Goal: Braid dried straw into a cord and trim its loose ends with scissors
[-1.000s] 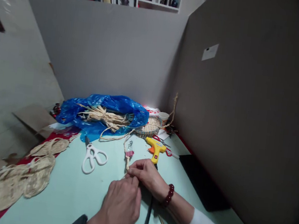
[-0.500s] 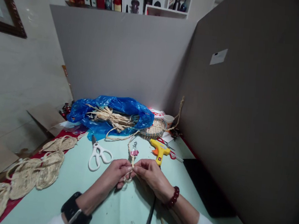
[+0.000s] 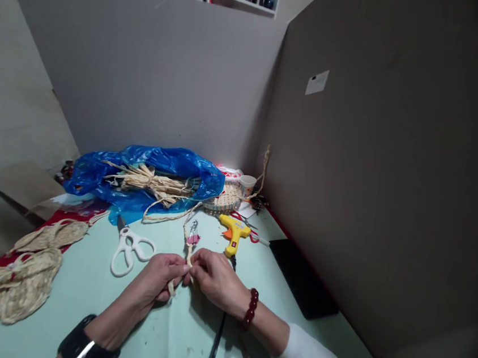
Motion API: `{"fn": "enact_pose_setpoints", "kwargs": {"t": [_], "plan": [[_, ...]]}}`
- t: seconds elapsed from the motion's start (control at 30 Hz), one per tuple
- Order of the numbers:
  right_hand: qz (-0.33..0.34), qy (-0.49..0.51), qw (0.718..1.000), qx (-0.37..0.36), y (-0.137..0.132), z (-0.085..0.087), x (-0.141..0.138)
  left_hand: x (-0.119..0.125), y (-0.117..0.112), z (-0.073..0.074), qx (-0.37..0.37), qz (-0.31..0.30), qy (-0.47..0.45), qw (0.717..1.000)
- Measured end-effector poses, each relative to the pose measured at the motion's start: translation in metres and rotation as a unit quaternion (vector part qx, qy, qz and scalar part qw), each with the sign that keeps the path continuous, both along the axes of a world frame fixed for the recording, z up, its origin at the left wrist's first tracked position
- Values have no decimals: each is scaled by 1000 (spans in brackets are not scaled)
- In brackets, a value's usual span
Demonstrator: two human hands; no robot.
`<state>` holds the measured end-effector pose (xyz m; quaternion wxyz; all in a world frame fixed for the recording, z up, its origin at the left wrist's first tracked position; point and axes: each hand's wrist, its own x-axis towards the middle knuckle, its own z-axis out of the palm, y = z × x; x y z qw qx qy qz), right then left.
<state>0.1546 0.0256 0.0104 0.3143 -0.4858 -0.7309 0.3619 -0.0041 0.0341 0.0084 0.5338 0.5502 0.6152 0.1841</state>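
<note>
My left hand [image 3: 159, 276] and my right hand [image 3: 212, 276] meet over the pale green table [image 3: 80, 310], both pinching the near end of a braided straw cord [image 3: 187, 226]. The cord runs away from me to a bundle of dried straw [image 3: 148, 182] on a blue plastic bag [image 3: 107, 172]. A pink binder clip [image 3: 192, 237] is clamped on the cord just beyond my fingers. A loose straw end hangs below my left fingers. My left wrist bears a black watch [image 3: 80, 347], my right a red bead bracelet [image 3: 250, 309].
White scissors [image 3: 127, 247] lie left of my hands. A yellow glue gun [image 3: 233, 233] with a black cable [image 3: 216, 342] lies right, red scissors behind it. Woven straw pieces [image 3: 9, 286] sit at the left edge, a black slab [image 3: 301, 276] at right. Grey partitions enclose the table.
My left hand drew back from on top of the right and now pinches the cord beside it. The view shifted, so everything sits further left in the picture.
</note>
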Motion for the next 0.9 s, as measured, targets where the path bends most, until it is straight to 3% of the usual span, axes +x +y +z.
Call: {"fn": "enact_pose_setpoints", "kwargs": {"t": [0.2, 0.47, 0.73, 0.9], "plan": [[8, -112, 992, 54, -5, 7, 4, 6, -1, -2, 73, -6, 89, 993], [-35, -266, 954, 130, -19, 17, -3, 10, -13, 7, 162, -29, 194, 967], [30, -316, 928, 197, -41, -3, -20, 1, -5, 4, 79, -33, 126, 988], [67, -305, 930, 194, -47, -4, -24, -4, -7, 2, 21, -24, 44, 999]]}}
